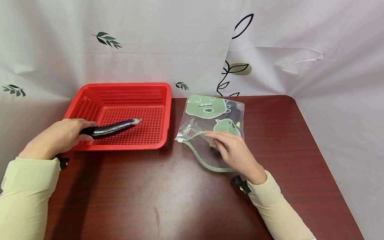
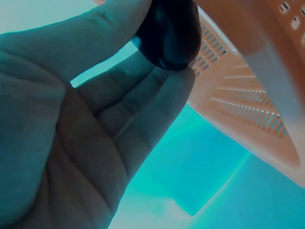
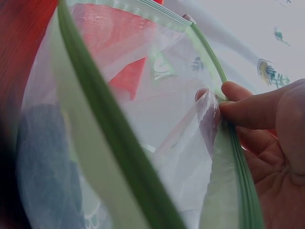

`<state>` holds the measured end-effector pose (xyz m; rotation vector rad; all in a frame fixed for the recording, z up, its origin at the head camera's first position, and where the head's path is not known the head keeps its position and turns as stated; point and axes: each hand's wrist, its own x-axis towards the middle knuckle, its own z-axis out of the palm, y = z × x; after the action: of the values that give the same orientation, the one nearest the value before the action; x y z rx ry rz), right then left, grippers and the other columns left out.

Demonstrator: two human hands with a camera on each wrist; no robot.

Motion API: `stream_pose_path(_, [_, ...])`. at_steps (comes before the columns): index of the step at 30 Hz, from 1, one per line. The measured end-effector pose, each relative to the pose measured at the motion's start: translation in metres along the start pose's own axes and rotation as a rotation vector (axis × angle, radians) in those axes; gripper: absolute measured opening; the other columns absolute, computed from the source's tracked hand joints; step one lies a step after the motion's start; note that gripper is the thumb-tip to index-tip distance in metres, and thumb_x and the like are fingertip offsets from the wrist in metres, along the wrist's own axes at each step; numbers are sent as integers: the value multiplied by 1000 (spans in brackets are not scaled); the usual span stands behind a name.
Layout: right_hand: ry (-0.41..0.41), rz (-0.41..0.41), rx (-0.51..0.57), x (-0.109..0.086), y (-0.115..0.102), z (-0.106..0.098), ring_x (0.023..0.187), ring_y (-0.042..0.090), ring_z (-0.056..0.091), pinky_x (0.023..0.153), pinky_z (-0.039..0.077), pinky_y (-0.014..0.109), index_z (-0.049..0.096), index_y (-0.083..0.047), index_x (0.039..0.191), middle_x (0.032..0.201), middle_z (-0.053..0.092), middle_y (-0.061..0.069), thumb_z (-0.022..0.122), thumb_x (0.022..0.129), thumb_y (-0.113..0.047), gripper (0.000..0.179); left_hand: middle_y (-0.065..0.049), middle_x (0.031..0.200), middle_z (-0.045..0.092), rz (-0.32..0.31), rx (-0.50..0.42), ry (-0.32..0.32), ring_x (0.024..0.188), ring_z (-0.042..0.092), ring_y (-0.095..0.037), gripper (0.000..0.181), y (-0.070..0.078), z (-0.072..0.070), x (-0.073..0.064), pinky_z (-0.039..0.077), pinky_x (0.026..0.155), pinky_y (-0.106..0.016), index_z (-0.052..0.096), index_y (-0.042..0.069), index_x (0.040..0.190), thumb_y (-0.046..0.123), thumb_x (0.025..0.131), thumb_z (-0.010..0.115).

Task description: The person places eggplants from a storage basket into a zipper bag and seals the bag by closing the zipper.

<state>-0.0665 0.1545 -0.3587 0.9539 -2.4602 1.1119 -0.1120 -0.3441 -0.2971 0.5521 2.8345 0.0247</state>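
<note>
Left grip pinched a long glossy-purple eggplant, right grip a clear-and-green plastic bag by the counter's back edge.

Soft glare lightens the dark red table.

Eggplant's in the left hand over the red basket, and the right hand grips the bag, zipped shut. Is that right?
Not quite: the bag is open, its green edges apart, as the right wrist view shows. The left hand does hold the eggplant over the red basket, and the right hand grips the bag.
</note>
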Motion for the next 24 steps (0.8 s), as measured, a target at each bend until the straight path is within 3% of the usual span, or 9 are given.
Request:
stream_pose_path(10, [8,-8,1,0,1,1,97,12,65,83,53,33,73,-10,119,118,72,0,68,91,3,31,-28,114,67,84,-19,134,106,64,-46,47,14,6,-13,47,89,-61,67,-4,123,10,80,82])
stream_pose_path(16, [10,-14,-9,0,2,2,99,13,66,84,53,34,73,-9,119,118,72,1,68,91,4,32,-23,109,69,152,-49,229,100,66,-43,45,21,9,-21,48,86,-57,70,-2,117,8,75,85])
stream_pose_path(24, [11,-10,-8,0,1,0,97,13,65,83,53,34,73,-9,120,117,72,1,68,91,4,32,-28,114,67,121,-52,243,107,62,-47,48,32,7,-28,45,90,-60,70,0,120,10,76,85])
